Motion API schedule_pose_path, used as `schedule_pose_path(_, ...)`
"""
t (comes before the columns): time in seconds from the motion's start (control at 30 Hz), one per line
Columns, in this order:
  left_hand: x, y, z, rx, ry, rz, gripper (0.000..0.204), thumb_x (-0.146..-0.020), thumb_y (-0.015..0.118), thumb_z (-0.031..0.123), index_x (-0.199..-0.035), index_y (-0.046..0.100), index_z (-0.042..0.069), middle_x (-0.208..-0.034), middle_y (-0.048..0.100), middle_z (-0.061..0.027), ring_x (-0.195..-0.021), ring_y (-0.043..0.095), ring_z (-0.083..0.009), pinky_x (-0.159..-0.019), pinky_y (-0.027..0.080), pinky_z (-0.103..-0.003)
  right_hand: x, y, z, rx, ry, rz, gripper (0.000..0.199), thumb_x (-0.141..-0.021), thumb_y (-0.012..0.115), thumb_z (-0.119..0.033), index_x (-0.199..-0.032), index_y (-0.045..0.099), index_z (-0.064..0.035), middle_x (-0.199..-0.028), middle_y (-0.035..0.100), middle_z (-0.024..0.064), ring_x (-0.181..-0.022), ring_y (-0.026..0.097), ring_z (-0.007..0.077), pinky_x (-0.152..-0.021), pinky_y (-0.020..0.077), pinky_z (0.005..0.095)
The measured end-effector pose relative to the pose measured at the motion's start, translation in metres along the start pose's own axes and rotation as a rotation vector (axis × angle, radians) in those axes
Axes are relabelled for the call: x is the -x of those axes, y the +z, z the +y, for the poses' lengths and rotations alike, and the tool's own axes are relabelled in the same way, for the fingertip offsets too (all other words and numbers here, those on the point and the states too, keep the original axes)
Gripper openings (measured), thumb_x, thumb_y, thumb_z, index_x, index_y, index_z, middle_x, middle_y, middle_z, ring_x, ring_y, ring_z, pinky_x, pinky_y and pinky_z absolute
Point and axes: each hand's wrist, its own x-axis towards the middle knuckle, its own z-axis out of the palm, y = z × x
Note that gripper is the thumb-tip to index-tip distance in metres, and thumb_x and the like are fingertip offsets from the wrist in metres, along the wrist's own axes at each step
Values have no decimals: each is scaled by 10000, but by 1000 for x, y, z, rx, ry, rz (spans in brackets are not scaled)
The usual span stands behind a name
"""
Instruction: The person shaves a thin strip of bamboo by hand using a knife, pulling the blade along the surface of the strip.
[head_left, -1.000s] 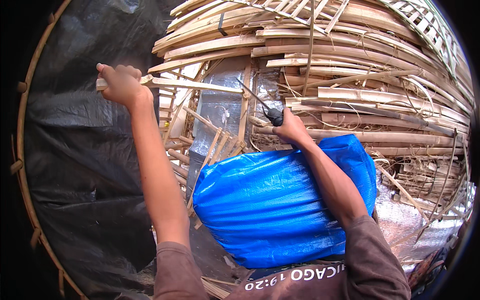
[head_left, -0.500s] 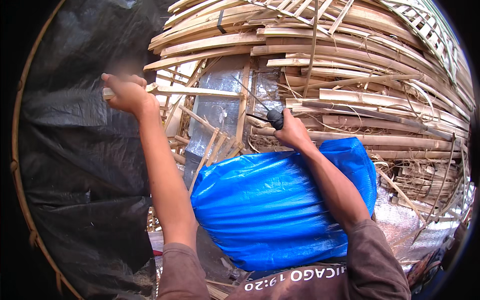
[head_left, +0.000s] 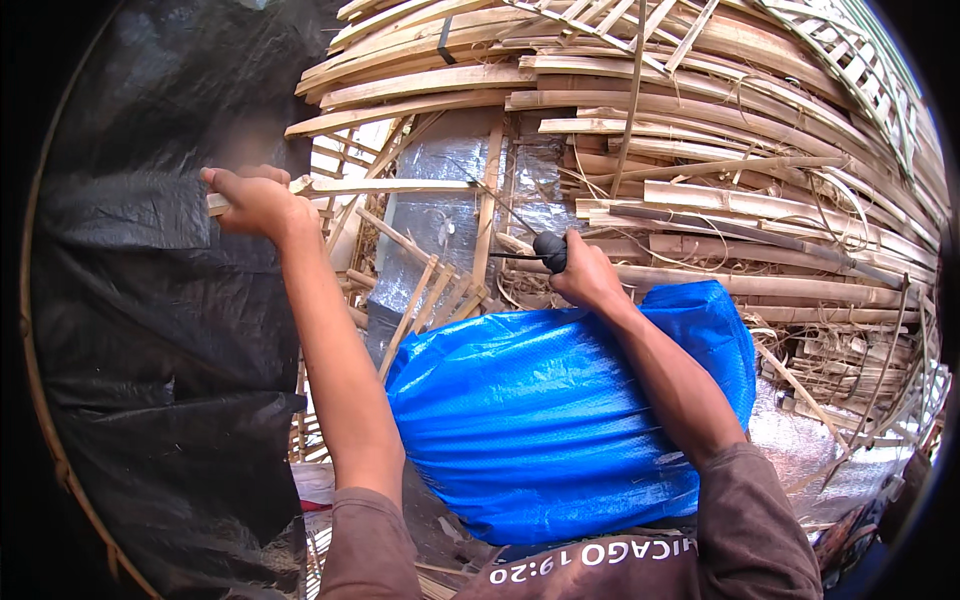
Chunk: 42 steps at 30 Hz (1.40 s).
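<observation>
My left hand is closed around a pale bamboo strip, which points right, nearly level; a short end shows past my fist. My right hand grips the black, wrapped handle of a knife-like tool. From the handle a thin dark blade slants up and left, and in this view it meets the strip's right end; whether they touch I cannot tell. A short dark piece also sticks out leftward from the handle. Beneath my right forearm, a blue plastic sheet covers my lap.
Split bamboo lengths lie stacked across the far and right side. A black plastic sheet hangs at the left. Short upright bamboo pieces stand just beyond my lap, beside a silvery sheet. A bamboo lattice is at far right.
My left hand has lowered slightly with the strip, whose right end has drawn back a little to the left. The tool in my right hand has turned slightly, its short dark piece now nearly level.
</observation>
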Motion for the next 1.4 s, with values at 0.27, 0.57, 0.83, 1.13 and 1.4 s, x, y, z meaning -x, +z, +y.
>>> schedule_pose_path(0.27,5,11,-3,55,-22,-138,361,-1015,478,266,-721,341,107,-494,320,26,-408,269,-81,-397,212,-285,5,0,1,9,-100,34,429,-701,639,-84,-1093,494,14,-834,652,316,-826,632,505,-784,496,572)
schedule_pose_path(0.57,15,21,2,86,-17,-203,350,-1029,449,252,-744,273,147,-495,213,57,-434,168,-55,-425,149,-280,1,18,11,62,1,37,382,-720,645,-65,-1062,488,-3,-898,656,307,-858,644,483,-789,501,569)
schedule_pose_path(0.83,18,24,0,91,20,-259,372,-1027,457,258,-731,257,153,-497,208,55,-434,169,-54,-423,150,-277,13,-13,-36,-74,-244,42,396,-698,639,-73,-1056,489,2,-847,655,305,-826,637,496,-779,496,583)
schedule_pose_path(1.13,23,21,-2,112,52,-242,439,-1026,479,286,-694,217,165,-500,176,52,-428,151,-53,-423,126,-277,-5,3,-2,16,-14,-23,399,-719,641,-106,-1067,515,45,-926,658,320,-908,644,474,-840,498,533)
schedule_pose_path(1.4,23,10,8,150,-14,-390,481,-1032,454,343,-663,198,170,-504,150,51,-437,119,-65,-439,118,-277,12,0,-17,-191,-88,24,344,-702,622,-65,-1031,547,-1,-896,655,315,-900,628,489,-818,487,546)
